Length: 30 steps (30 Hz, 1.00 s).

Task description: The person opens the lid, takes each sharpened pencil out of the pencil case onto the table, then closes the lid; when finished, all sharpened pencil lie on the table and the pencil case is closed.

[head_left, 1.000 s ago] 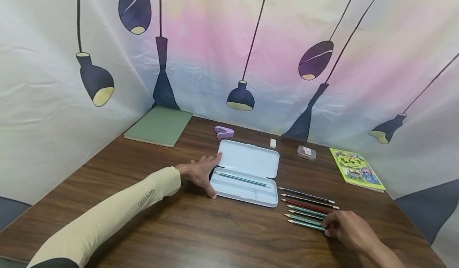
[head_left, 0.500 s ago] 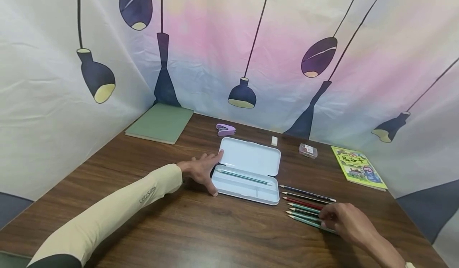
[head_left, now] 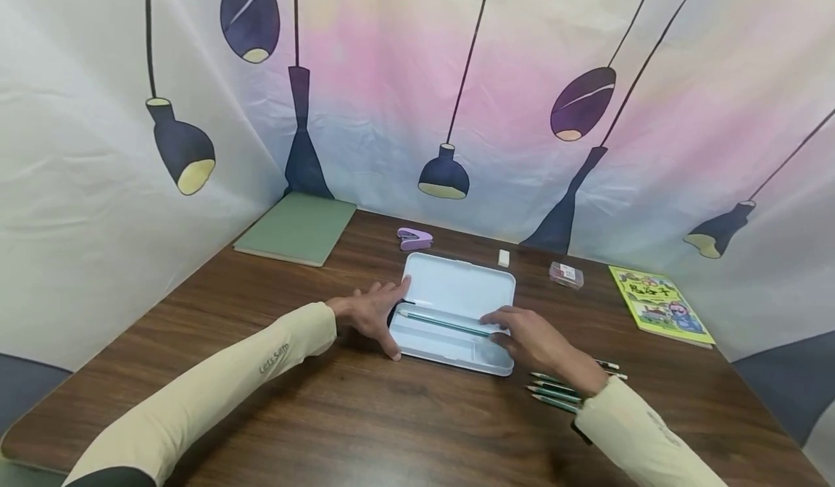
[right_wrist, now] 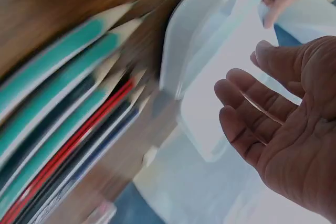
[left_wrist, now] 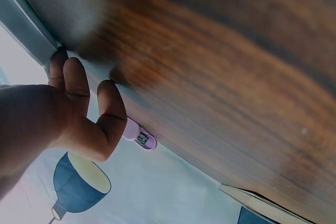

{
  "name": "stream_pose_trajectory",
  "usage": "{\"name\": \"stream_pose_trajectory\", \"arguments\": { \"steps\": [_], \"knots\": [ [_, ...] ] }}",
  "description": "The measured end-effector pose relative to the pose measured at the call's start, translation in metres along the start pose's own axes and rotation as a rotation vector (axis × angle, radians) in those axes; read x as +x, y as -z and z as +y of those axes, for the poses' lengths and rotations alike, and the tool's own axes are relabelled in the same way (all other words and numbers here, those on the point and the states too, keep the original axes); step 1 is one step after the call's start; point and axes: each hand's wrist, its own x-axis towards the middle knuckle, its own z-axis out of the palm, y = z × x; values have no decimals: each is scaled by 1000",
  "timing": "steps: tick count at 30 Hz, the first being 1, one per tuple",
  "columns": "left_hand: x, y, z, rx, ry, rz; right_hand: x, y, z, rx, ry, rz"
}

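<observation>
A light blue pencil case (head_left: 457, 284) lies with its lid raised, and one green pencil (head_left: 443, 322) rests in its long compartment. At its left end, my left hand (head_left: 373, 317) is spread, index finger touching the lid's edge and thumb at the near corner. My right hand (head_left: 535, 338) is over the case's right end, fingertips close to the pencil's end; whether they touch it I cannot tell. In the right wrist view that hand (right_wrist: 283, 119) has loosely bent fingers with nothing between them. Several pencils (right_wrist: 68, 72) lie side by side beneath my right forearm, partly hidden in the head view.
Behind the case are a purple stapler (head_left: 414, 238), a white eraser (head_left: 504, 258) and a small clear box (head_left: 566, 275). A green notebook (head_left: 296, 227) lies back left, and a yellow booklet (head_left: 660, 306) lies right. A printed curtain (head_left: 365, 110) borders the table.
My right hand has left the row of pencils and moved left and away from me to the case's right end. The left hand stays at the case.
</observation>
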Motion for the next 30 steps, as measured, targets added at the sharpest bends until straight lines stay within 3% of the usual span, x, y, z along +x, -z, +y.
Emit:
{"name": "stream_pose_trajectory", "arguments": {
  "steps": [5,15,30],
  "knots": [
    [0,-2,2,-15,1,3,18,-17,-7,3,26,-63],
    [-2,0,2,0,-10,24,27,-30,-13,-86,-29,-65],
    [-3,-2,1,11,-6,10,33,-32,-10,106,-72,-191]
  ]
}}
